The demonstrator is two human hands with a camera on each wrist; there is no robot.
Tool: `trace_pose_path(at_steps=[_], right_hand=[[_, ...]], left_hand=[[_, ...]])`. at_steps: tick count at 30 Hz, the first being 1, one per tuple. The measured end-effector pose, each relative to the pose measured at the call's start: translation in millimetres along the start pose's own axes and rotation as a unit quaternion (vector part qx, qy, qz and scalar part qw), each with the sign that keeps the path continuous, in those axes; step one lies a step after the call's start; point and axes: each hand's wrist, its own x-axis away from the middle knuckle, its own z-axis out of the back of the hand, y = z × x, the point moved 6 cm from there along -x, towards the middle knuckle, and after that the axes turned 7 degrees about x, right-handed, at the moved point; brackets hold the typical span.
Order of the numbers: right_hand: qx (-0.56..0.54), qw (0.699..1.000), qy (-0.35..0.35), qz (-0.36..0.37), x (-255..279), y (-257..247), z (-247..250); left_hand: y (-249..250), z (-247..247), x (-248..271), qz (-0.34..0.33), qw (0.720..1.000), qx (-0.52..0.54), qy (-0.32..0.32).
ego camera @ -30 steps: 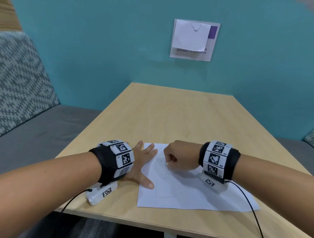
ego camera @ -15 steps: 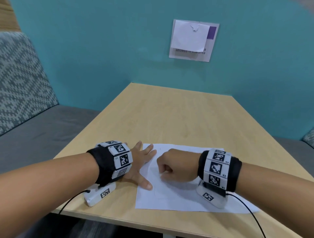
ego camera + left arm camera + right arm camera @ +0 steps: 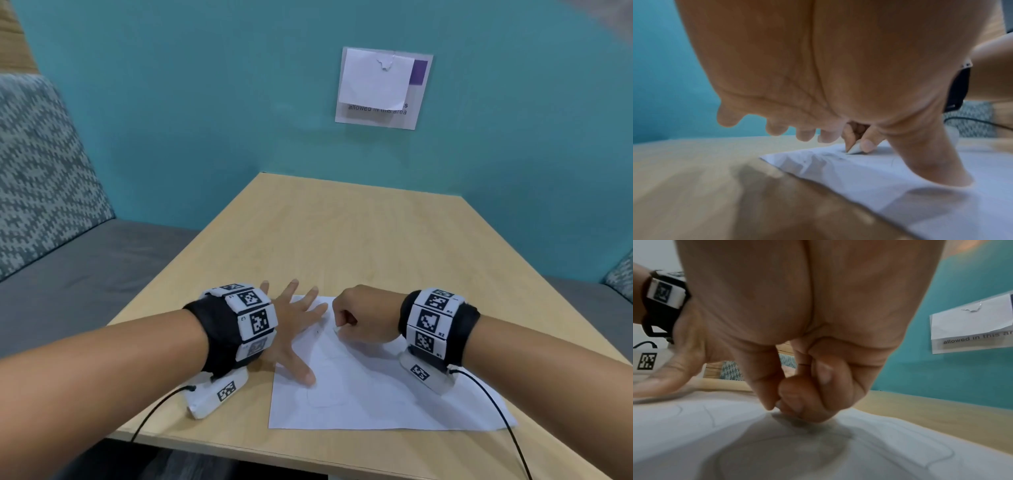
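A white sheet of paper (image 3: 376, 394) with faint pencil outlines lies on the wooden table (image 3: 342, 233) near its front edge. My left hand (image 3: 294, 329) lies flat with spread fingers and presses the sheet's left edge; its thumb (image 3: 920, 162) rests on the paper (image 3: 900, 178). My right hand (image 3: 339, 325) is curled into a fist over the sheet's upper middle. Its thumb and fingers pinch a small white eraser (image 3: 855, 148), whose tip touches the paper. In the right wrist view the curled fingers (image 3: 818, 386) hide the eraser above the paper (image 3: 838, 451).
A teal wall stands behind the table, with a notice (image 3: 380, 89) half covered by a white sheet. A grey bench with a patterned cushion (image 3: 41, 178) runs along the left. Cables from both wrist units hang over the table's front edge.
My right hand slid left and toward me over the paper, then back away, with the eraser on the sheet. The left hand stayed pressed in place.
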Motion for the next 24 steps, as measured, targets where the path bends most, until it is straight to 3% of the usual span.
trace_pose_path(at_steps=[5, 10, 14, 19, 22, 24], right_hand=[[-0.001, 1.000, -0.002, 0.007, 7, -5, 4], [-0.020, 0.995, -0.037, 0.094, 23, -38, -7], [-0.011, 0.999, 0.001, 0.035, 11, -11, 9], [-0.014, 0.993, -0.046, 0.107, 21, -45, -9], [-0.004, 0.999, -0.012, 0.052, 10, -15, 5], [-0.005, 0.998, -0.013, 0.055, 12, -18, 2]], left_hand=[[12, -2, -11, -0.042, 0.998, 0.049, -0.011], [10, -8, -16, -0.043, 0.999, 0.030, -0.011], [9, -7, -17, -0.041, 0.998, 0.053, -0.011], [12, -6, -16, -0.039, 0.998, 0.040, -0.008], [9, -8, -19, -0.042, 0.998, 0.042, -0.013], [10, -8, -17, -0.041, 0.998, 0.040, -0.015]])
